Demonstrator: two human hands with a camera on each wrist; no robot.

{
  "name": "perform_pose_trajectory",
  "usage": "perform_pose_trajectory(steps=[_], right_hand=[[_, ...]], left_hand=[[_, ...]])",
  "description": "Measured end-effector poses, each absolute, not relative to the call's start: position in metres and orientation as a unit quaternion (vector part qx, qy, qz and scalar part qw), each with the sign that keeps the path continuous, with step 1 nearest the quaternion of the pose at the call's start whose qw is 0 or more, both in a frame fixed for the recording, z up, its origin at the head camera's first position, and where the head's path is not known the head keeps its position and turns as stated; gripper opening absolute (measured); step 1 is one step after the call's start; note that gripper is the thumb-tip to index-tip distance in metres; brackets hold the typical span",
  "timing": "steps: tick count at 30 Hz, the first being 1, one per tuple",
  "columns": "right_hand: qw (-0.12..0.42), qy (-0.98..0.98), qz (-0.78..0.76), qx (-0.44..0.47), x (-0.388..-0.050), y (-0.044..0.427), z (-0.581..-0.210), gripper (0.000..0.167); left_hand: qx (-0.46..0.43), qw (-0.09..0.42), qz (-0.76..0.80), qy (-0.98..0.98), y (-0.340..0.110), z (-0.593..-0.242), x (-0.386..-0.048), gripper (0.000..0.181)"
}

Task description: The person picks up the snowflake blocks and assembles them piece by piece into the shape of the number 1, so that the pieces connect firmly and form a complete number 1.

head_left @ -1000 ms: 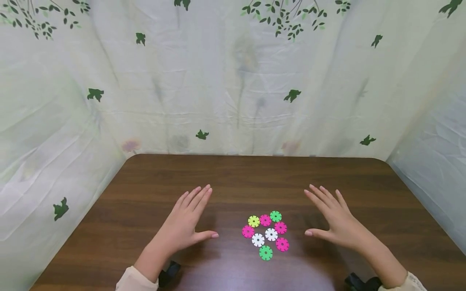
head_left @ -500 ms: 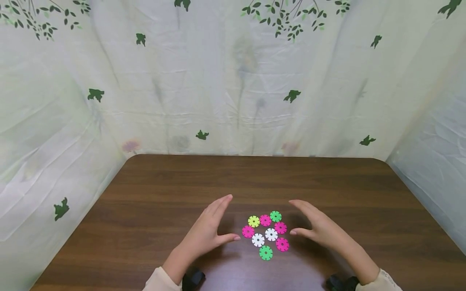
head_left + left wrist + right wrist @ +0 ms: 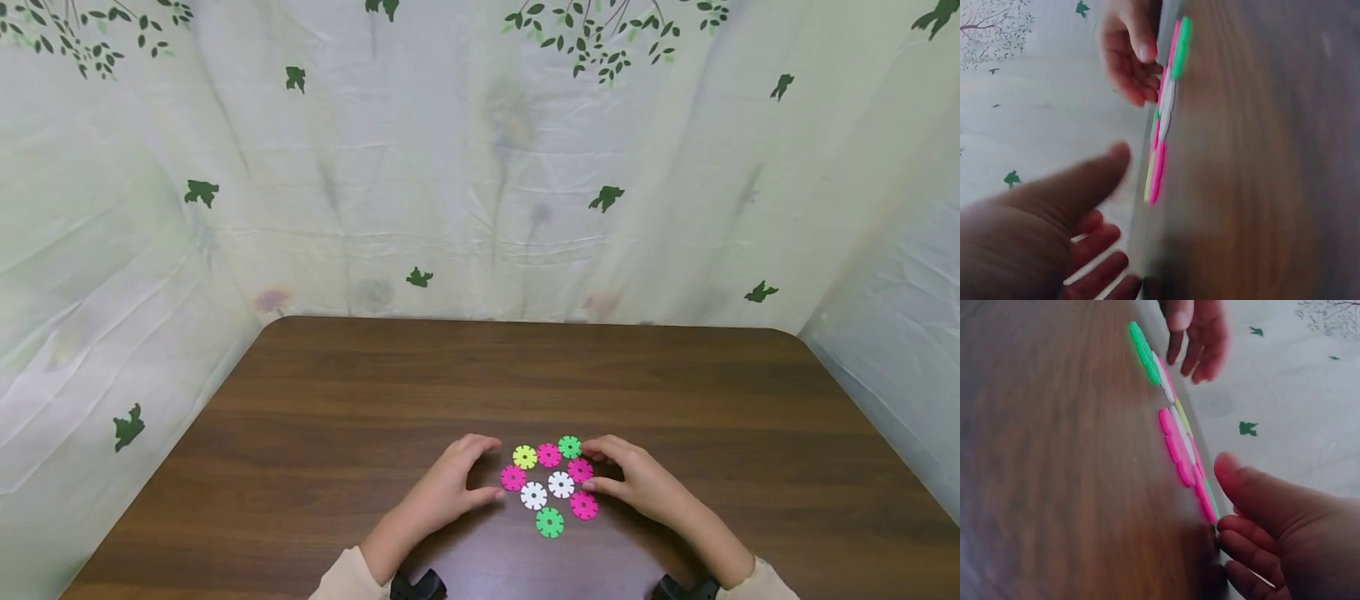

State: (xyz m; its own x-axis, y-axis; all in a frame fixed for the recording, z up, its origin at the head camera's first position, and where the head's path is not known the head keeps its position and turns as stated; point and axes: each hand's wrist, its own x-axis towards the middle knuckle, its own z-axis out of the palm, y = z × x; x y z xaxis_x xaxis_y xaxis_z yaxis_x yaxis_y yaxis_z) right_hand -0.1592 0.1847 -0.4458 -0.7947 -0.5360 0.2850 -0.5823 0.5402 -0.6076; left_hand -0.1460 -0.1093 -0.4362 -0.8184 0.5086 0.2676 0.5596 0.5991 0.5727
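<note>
While the left hand (image 3: 448,483) and right hand (image 3: 647,477) gape empty, flanking the notched discs (image 3: 555,487), an uneven inward push could overlap them.

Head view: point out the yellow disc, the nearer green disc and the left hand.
Yellow disc (image 3: 521,457), head view: upper face.
Nearer green disc (image 3: 544,524), head view: upper face.
Left hand (image 3: 447,486), head view: back of hand.

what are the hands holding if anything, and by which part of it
Nothing is held: the left hand and right hand flank the colored discs, thumbs apart from fingers.
</note>
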Motion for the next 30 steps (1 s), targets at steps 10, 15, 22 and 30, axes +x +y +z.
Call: perform_pose_trajectory(steps=[10, 15, 22, 30], right_hand=[[0.081, -0.882, 0.343, 0.314, -0.160, 0.177, -0.454, 0.025], [0.064, -0.892, 0.338, 0.293, -0.158, 0.173, -0.452, 0.022], [0.022, -0.878, 0.384, 0.284, -0.160, 0.172, -0.444, 0.023], [0.039, -0.846, 0.441, 0.297, -0.162, 0.163, -0.422, 0.020]], left_hand=[[-0.288, 0.077, -0.285, -0.911, -0.093, -0.448, -0.147, 0.031], [-0.275, 0.081, -0.284, -0.915, -0.087, -0.448, -0.147, 0.027], [-0.275, 0.082, -0.297, -0.911, -0.087, -0.437, -0.147, 0.026], [-0.329, 0.168, -0.296, -0.881, -0.087, -0.416, -0.145, 0.033]])
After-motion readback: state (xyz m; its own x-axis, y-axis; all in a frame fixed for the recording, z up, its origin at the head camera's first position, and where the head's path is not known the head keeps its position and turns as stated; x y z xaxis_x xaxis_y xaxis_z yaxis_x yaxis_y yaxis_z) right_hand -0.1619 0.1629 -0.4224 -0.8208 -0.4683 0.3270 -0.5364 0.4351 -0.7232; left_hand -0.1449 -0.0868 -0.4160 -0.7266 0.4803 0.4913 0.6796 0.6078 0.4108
